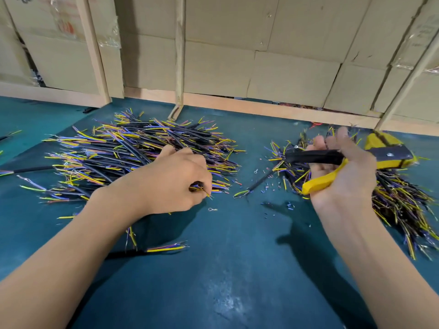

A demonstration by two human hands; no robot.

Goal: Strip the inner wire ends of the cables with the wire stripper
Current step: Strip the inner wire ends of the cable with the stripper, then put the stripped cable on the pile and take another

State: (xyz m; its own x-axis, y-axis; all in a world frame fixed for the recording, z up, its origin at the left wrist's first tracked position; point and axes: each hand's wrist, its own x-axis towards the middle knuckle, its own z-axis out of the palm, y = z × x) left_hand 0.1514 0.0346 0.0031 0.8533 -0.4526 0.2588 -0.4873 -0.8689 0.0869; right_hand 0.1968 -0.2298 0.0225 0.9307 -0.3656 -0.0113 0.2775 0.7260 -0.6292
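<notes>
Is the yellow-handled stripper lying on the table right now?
No, the wire stripper is off the table, gripped in the right hand, while the left hand pinches wire ends at the cable pile.

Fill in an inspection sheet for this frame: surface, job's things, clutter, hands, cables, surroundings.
Surface: teal mat, worn pale patch near the front.
Job's things: yellow-handled wire stripper, lifted above the right pile.
Clutter: small insulation offcuts scattered between the piles; a ring terminal lies loose on the mat.
Hands: left hand rests at the near edge of the left pile, fingers pinching wire ends; right hand grips the stripper's handles.
Cables: large left pile and smaller right pile of black cables with yellow and purple inner wires; one stray cable lies near the front.
Surroundings: cardboard panels on wooden battens behind the bench.
</notes>
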